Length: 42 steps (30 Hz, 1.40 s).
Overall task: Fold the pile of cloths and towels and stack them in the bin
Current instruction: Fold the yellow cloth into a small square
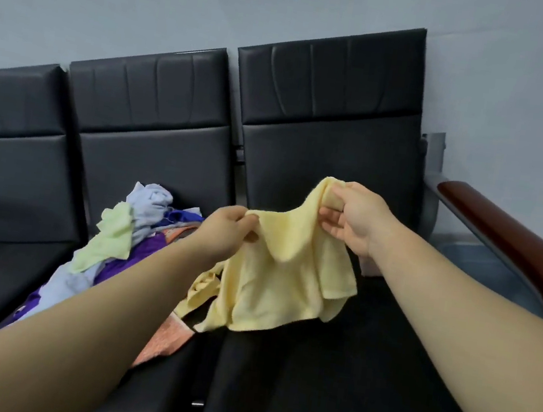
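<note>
The left forearm (103, 318) hides much of the pile of cloths (110, 240) and most of an orange cloth (170, 336). The fingers (330, 222) of the right hand (353, 218) are partly buried in the yellow towel (287, 284), perhaps pinching a fold. The armrest (517, 245) is cut off at right.

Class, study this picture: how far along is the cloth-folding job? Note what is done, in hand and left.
Done: nothing visibly; no folded cloth or bin is in view. In hand: the left hand and right hand pinch the top edge of a yellow towel, unfolded, over the black seat. Left: the jumbled pile beside it.
</note>
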Available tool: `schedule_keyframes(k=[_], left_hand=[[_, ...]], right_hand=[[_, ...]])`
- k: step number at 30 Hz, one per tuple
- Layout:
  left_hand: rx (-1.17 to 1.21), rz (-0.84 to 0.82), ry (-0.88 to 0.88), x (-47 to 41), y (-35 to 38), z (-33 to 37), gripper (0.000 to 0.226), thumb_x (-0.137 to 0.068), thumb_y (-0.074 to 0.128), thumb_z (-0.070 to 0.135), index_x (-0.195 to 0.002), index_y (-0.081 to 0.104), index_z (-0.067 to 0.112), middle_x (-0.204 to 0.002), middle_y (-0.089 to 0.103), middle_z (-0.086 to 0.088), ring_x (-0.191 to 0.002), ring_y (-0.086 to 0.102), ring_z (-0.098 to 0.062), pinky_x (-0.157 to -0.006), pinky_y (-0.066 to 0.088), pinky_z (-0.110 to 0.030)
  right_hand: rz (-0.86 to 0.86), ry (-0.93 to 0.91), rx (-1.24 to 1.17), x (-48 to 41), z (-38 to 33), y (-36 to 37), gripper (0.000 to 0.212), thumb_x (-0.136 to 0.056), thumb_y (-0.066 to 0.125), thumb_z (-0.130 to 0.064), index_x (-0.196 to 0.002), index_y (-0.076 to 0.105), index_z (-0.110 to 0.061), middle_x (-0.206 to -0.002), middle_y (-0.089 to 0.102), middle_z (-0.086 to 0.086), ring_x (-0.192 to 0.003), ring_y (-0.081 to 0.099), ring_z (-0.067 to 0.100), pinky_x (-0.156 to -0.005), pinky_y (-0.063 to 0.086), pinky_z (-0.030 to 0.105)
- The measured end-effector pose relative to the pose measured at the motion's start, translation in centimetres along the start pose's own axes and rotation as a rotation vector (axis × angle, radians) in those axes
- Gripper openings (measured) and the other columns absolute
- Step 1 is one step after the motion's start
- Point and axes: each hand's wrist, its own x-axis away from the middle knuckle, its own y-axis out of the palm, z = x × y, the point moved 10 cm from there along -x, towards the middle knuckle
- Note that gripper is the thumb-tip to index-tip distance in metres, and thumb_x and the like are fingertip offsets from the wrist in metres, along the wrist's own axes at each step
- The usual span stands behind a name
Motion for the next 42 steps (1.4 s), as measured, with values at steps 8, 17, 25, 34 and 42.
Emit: schedule_keyframes(k=[8, 17, 25, 34, 42], left_hand=[[0.019, -0.244, -0.057, 1.0, 10.5, -1.1, 0.041, -0.095, 0.065, 0.023, -0.134, 0.052, 0.023, -0.108, 0.074, 0.004, -0.099, 0.07, -0.013, -0.079, 0.054, -0.029], [-0.589, -0.421, 0.028, 3.7, 16.2, -10.6, 0.032, -0.089, 0.066, 0.042, -0.119, 0.061, 0.031, -0.112, 0.059, 0.012, -0.105, 0.059, -0.014, -0.087, 0.049, -0.03], [-0.038, -0.222, -0.087, 1.2, 12.8, -11.2, 0.006, -0.096, 0.066, 0.021, -0.091, 0.065, 0.018, -0.073, 0.071, 0.001, -0.066, 0.065, -0.016, -0.063, 0.053, -0.028], [0.325, -0.017, -0.261, 0.4, 8.5, -14.4, 0.024, -0.096, 0.063, 0.003, -0.109, 0.056, 0.021, -0.104, 0.066, -0.007, -0.078, 0.066, -0.018, -0.068, 0.057, -0.039], [-0.348, -0.222, 0.141, 1.3, 11.2, -10.8, 0.025, -0.092, 0.068, 0.038, -0.117, 0.066, 0.035, -0.116, 0.059, 0.013, -0.106, 0.056, -0.005, -0.097, 0.046, -0.029]], right_hand=[[0.111, 0.122, 0.726, -0.6, 6.6, -8.6, 0.043, -0.1, 0.063, -0.025, -0.141, 0.057, -0.015, -0.126, 0.063, 0.006, -0.106, 0.065, 0.021, -0.086, 0.06, 0.044], [-0.034, -0.174, 1.214, 3.3, 13.2, -5.1, 0.033, -0.096, 0.064, -0.026, -0.129, 0.059, -0.029, -0.136, 0.042, -0.009, -0.11, 0.055, 0.014, -0.093, 0.05, 0.033], [-0.315, -0.132, 1.446, 0.9, 18.6, -3.3, 0.057, -0.092, 0.07, -0.049, -0.143, 0.054, -0.029, -0.142, 0.047, -0.011, -0.133, 0.046, 0.015, -0.108, 0.044, 0.033], [-0.179, -0.156, 1.475, -1.9, 18.3, -4.6, 0.017, -0.1, 0.063, -0.042, -0.108, 0.073, -0.032, -0.113, 0.059, -0.011, -0.111, 0.053, 0.014, -0.097, 0.048, 0.034], [-0.146, -0.18, 0.994, -0.8, 14.4, -3.6, 0.009, -0.098, 0.06, -0.02, -0.092, 0.061, -0.026, -0.081, 0.062, -0.008, -0.074, 0.057, 0.012, -0.067, 0.048, 0.03]])
